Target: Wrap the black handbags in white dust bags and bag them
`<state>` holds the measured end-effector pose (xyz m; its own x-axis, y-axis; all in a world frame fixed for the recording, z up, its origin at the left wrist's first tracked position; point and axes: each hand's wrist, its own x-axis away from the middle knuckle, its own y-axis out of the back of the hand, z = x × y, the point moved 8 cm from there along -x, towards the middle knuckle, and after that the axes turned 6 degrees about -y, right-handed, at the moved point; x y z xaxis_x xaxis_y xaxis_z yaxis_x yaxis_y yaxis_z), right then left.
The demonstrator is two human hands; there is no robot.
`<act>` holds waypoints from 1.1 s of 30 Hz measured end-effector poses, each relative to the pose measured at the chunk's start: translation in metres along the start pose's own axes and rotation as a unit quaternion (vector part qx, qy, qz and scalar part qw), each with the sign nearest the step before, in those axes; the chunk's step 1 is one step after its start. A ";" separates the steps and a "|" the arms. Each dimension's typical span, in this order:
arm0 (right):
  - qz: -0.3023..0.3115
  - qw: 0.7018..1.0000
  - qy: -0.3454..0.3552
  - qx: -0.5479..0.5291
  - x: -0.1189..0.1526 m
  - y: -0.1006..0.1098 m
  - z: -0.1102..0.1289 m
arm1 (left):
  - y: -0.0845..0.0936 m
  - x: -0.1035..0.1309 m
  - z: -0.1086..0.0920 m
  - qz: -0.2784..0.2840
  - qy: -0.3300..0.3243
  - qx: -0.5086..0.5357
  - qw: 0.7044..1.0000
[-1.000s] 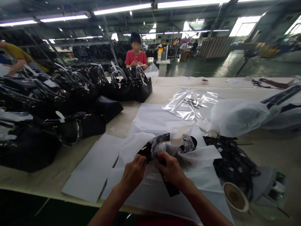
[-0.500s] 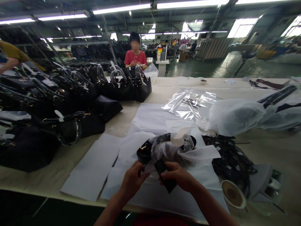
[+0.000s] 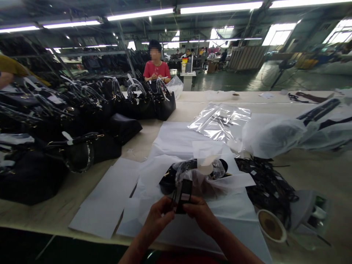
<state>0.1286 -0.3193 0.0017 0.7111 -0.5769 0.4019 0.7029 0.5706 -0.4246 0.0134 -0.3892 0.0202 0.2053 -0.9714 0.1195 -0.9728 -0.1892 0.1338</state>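
Note:
My right hand [image 3: 200, 212] grips a black hang tag [image 3: 186, 190] by its right edge; a small pale label shows on the tag's face. Close beside it, my left hand [image 3: 158, 213] is closed in a pinch on a thin black cord [image 3: 173, 197] at the tag's left. Just beyond both hands lies a black handbag [image 3: 168, 179], partly covered by clear wrap and white tissue paper [image 3: 236, 181]. A cream-coloured paper piece [image 3: 206, 167] sits on top of it. White sheets [image 3: 165, 141] are spread underneath.
Several black handbags [image 3: 90, 145] crowd the left of the table. At right are a pile of black corded tags [image 3: 264, 179], a round tape roll [image 3: 271, 225], and a white-wrapped bag [image 3: 275, 135]. Clear plastic sleeves [image 3: 217, 121] lie behind. A person in red [image 3: 156, 69] stands across the table.
My right hand has turned the black hang tag more upright and brought it left, nearer my left hand. A pale label now shows on it. The handbag stays where it was.

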 end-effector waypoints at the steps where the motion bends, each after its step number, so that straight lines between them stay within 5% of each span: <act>1: -0.018 1.000 0.011 0.007 -0.002 0.001 0.002 | 0.001 0.000 -0.001 0.002 -0.001 0.006 1.000; 9: -0.105 0.993 0.044 0.016 -0.007 -0.006 0.006 | 0.000 0.010 -0.002 -0.001 0.019 0.051 0.999; 14: -0.096 0.994 0.048 0.002 -0.012 -0.013 0.004 | -0.013 0.020 0.015 -0.011 -0.011 0.074 0.997; 18: -0.051 0.994 0.058 0.074 -0.015 -0.014 -0.001 | -0.020 0.019 0.004 0.018 -0.032 0.060 0.998; 22: -0.010 0.972 0.112 0.208 -0.009 -0.014 0.003 | -0.013 0.013 -0.019 -0.003 -0.034 0.063 0.997; 27: 0.037 0.942 0.186 0.276 0.001 -0.017 0.015 | -0.006 0.003 -0.014 -0.015 -0.046 0.065 0.997; 33: -0.038 0.937 0.192 0.290 -0.001 -0.003 0.011 | 0.018 -0.009 -0.013 -0.034 -0.052 -0.038 0.997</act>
<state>0.1257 -0.3144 0.0113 0.6790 -0.7328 0.0437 0.7206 0.6767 0.1510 -0.0042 -0.3823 0.0340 0.2540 -0.9672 0.0061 -0.9456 -0.2470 0.2119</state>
